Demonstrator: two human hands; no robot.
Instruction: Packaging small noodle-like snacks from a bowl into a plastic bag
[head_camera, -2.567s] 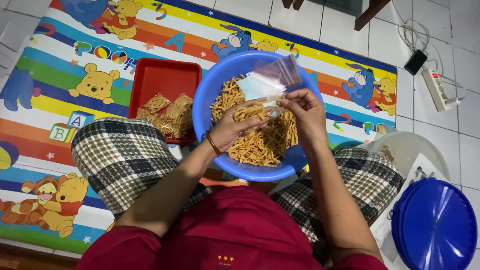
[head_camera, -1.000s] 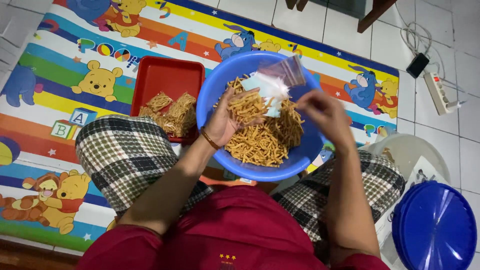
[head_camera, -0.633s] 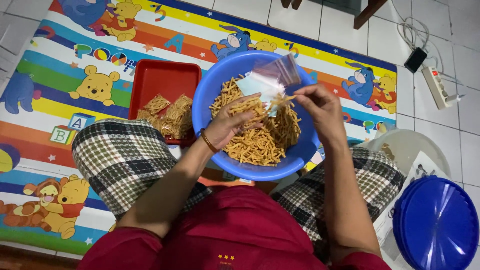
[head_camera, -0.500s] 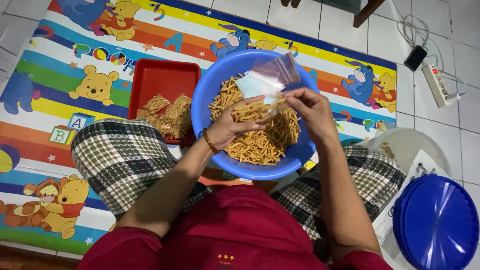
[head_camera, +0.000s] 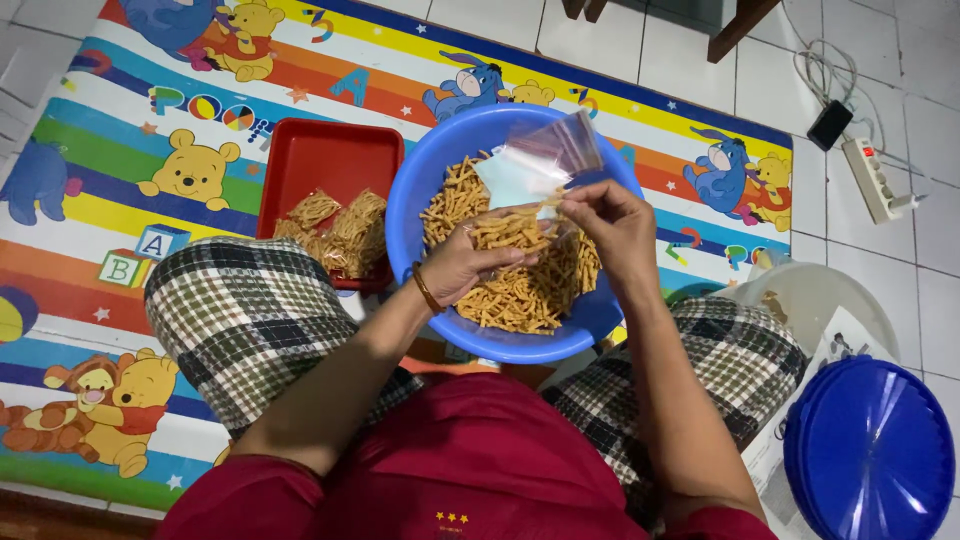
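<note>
Left hand (head_camera: 470, 262) cupped palm-up over blue bowl (head_camera: 410, 210), holding a pile of snack sticks (head_camera: 505, 232). Right hand (head_camera: 610, 225) just right of it, fingers pinched on clear bag (head_camera: 540, 165); bag mouth hard to make out. Red tray (head_camera: 325, 160) left of bowl. Blue lid (head_camera: 868, 450) cut off, near right.

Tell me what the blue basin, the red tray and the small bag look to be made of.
Blue basin: likely moulded plastic, smooth with a soft sheen. Red tray: probably plastic too, with a glossy, even colour. Small bag: thin clear plastic film; the basin shows through it.
</note>
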